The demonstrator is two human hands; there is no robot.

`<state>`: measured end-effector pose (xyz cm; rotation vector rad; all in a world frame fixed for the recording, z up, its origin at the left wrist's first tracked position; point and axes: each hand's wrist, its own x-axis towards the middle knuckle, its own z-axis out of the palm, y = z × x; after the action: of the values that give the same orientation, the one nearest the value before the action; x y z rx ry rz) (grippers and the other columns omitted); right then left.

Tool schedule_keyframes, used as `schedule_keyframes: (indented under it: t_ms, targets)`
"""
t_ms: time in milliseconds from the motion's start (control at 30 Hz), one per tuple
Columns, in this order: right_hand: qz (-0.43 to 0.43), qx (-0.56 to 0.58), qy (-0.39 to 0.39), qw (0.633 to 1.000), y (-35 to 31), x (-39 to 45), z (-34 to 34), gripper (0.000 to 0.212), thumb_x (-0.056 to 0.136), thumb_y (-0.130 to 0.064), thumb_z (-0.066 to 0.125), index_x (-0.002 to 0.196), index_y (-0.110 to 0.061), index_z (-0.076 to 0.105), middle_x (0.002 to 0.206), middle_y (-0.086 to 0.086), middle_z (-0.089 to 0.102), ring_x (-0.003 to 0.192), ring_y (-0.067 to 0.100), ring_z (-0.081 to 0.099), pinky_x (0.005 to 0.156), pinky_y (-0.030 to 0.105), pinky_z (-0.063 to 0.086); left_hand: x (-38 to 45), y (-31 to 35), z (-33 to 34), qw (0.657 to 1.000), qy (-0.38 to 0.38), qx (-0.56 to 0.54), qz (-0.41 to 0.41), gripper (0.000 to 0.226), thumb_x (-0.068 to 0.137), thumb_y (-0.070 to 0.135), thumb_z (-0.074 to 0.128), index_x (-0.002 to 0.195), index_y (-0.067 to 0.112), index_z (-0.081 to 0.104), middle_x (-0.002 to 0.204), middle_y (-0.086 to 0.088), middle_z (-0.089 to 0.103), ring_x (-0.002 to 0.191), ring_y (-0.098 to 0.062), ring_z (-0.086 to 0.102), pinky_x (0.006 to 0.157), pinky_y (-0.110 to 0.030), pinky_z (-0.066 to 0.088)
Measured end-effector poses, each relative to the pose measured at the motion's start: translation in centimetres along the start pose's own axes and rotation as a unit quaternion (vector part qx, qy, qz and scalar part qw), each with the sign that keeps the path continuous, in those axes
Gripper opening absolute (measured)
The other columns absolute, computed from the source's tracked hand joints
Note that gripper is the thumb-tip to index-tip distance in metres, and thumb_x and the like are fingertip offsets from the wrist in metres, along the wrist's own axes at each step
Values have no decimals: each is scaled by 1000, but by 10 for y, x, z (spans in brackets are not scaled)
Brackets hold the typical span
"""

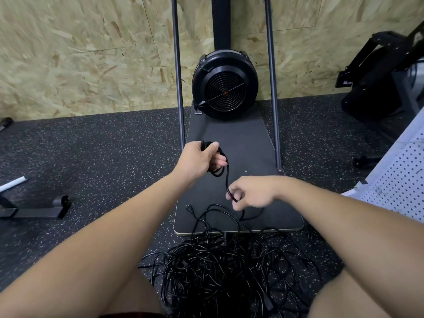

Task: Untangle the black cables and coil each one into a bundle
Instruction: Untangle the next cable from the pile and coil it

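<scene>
i see a black round fan housing [226,84] with a spiral grille standing at the far end of a dark flat base board [238,171]. behind the fan rises an osb chipboard wall [91,53]. two slim metal uprights [177,72] flank the fan, left and right. the board lies on black rubber flooring [103,152] flecked with pale specks. far left of the fan sits a grey metal frame foot [34,208]; far right, a white perforated panel [399,180] and black equipment [385,74].
</scene>
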<state>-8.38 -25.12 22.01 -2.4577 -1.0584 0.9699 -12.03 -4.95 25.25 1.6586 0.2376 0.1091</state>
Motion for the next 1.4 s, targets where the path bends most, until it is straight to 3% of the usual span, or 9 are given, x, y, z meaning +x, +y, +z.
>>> schedule_keyframes:
  t_ms: [67,200,400,567,767,967,1067,1200,1400]
  targets:
    - [-19,1,27,999,-3,-1,-4,25,105,-5,61,125,-14,72,101,0,82,64,-10,63,59,11,44,1,-2,-5,1000,-6,16,-22,33,114,27,60,97,-1,64,83,-23,79,68,-33,75,70,-42,66]
    - [-77,-28,112,990,-9,-6,-11,30,108,-10,51,116,-21,77,87,-5,77,79,3,73,77,24,53,-1,-2,-18,997,-30,38,-63,38,111,37,64,88,8,63,70,-13,67,52,-22,56,48,-25,48]
    - [-152,-14,264,952,-30,-17,-24,16,108,-25,69,115,-24,84,89,-11,72,77,5,70,79,29,56,4,-1,-24,992,-32,-89,-88,31,104,37,76,96,7,72,82,-9,71,62,-19,61,64,-30,57]
    - [-191,27,378,906,-39,-20,-34,6,101,-20,78,103,-24,82,89,-13,76,79,6,74,80,39,61,-6,4,-18,986,-126,-84,-69,29,104,29,76,110,1,75,101,-23,70,78,-25,69,81,-33,59]
    - [-129,9,470,873,-30,-24,-40,34,84,-49,90,95,-33,63,88,-11,63,79,12,62,75,43,55,-13,8,-3,979,-177,-15,-97,53,107,56,63,77,13,69,76,-10,67,64,-21,57,68,-28,49]
    - [-4,80,414,907,-8,-12,-37,31,90,-66,74,100,-37,68,91,-14,72,82,8,69,78,39,62,-8,5,-10,977,-203,-42,-57,23,100,18,78,82,11,67,71,-6,49,62,-16,43,65,-27,40]
    - [25,184,285,940,4,-10,-36,44,91,-59,80,125,-32,71,113,-13,77,103,10,74,97,37,61,-5,2,-11,983,-153,-89,-41,25,97,7,74,78,13,60,69,-4,46,61,-16,38,62,-26,38]
    - [66,233,121,963,29,-3,-22,53,72,-50,95,113,-23,77,108,0,83,108,21,77,109,45,57,-3,5,-11,984,-109,-131,-46,22,105,15,70,83,16,63,73,-2,56,62,-16,44,66,-27,36]
    - [90,269,186,941,37,0,-25,15,89,-14,88,102,-14,79,92,1,84,96,20,75,99,38,56,-6,9,-8,983,-65,-166,-35,22,108,17,66,86,15,64,76,-5,60,63,-17,48,66,-25,45]
